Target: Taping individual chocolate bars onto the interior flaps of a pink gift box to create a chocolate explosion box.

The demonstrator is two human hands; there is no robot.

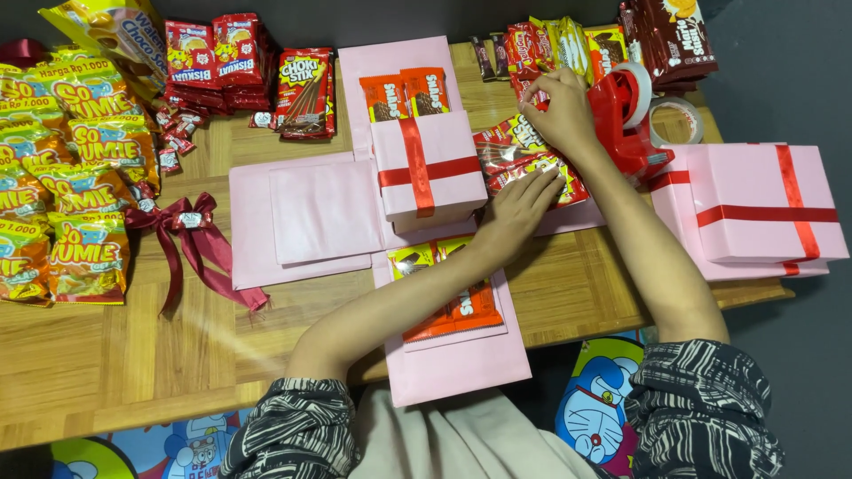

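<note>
Pressing red snack packets (524,160), lengthwise left-right

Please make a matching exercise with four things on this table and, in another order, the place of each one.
1. dark red ribbon bow
2. red tape dispenser
3. closed pink box
4. left hand

a. at the right edge of the table
b. beside the right hand
c. on red snack packets
d. next to the yellow snack bags

Pairs: 1-d, 2-b, 3-a, 4-c
</note>
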